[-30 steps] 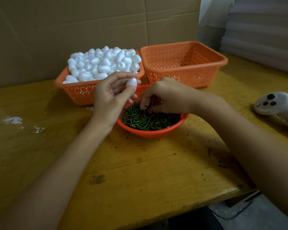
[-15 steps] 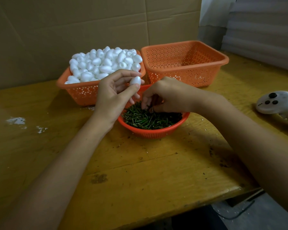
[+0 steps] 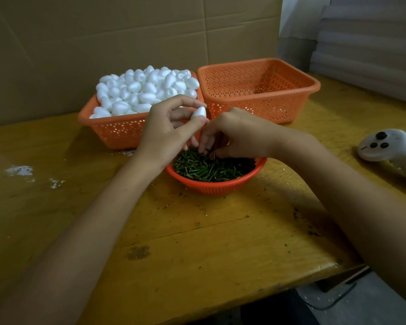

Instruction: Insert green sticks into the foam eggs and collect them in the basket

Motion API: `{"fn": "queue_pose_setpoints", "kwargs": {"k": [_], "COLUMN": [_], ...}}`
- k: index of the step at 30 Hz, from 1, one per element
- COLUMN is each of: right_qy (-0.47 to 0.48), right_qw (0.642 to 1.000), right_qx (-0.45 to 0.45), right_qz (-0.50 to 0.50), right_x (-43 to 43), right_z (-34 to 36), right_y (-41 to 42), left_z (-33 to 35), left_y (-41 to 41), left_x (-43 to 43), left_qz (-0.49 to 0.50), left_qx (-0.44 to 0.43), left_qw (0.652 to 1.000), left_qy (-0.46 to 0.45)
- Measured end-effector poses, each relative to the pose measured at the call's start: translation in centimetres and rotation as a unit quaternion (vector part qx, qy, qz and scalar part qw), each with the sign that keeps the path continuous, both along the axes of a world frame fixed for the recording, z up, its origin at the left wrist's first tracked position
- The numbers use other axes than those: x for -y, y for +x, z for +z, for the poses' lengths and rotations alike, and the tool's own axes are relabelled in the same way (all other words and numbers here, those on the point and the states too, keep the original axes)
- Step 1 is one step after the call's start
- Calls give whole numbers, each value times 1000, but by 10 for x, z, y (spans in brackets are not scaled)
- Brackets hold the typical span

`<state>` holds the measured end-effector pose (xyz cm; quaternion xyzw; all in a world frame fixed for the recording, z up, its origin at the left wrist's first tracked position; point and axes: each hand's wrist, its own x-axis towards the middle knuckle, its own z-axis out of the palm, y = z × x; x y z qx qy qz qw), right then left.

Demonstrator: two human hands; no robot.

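My left hand (image 3: 167,130) pinches one white foam egg (image 3: 199,112) between thumb and fingers, just above the far left rim of the round orange bowl (image 3: 216,185). That bowl holds a heap of short green sticks (image 3: 211,168). My right hand (image 3: 234,134) reaches down into the sticks with curled fingers and pinches among them; the stick it takes is mostly hidden. Behind, an orange basket (image 3: 117,133) is piled with several white foam eggs (image 3: 145,89). To its right stands an orange basket (image 3: 258,90) with nothing visible inside.
A white hand controller (image 3: 389,146) lies on the wooden table (image 3: 197,242) at the right. White foam crumbs (image 3: 21,171) are scattered at the left. A cardboard wall (image 3: 127,36) stands close behind the baskets. The table's front edge runs diagonally at the lower right.
My left hand with the egg has drifted slightly right toward my right hand. My right hand stays in the bowl, its fingers working among the sticks.
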<state>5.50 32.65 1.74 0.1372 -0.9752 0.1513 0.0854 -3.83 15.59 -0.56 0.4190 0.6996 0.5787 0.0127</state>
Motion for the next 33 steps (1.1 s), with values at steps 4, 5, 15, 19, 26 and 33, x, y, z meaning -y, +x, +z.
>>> {"fn": "queue_pose_setpoints", "kwargs": {"k": [4,5,15,19,26,33], "right_qy": [-2,-6,-1,-9,-1,-17], "right_qw": [1000,1000,1000,1000,1000,998], "right_qx": [-1,1,7,7,-21,-50], "right_qz": [1,0,-8,-11,-21,-42], "right_x": [0,0,2,2,0,0], "right_z": [0,0,1,1,0,2], "right_y": [0,0,2,4,4,6], "left_z": [4,4,-9,-16,-18,-18], "left_y": [-3,-4,1,2,2,4], "left_x": [-1,-2,6,9,11,9], "left_qz": [-4,-3,17,20,23,20], "left_qx": [-8,-5,-11,-10,-18,-2], "left_qw": [1000,1000,999,998,996,994], "left_qy": [-29,-29,32,53,80,110]}}
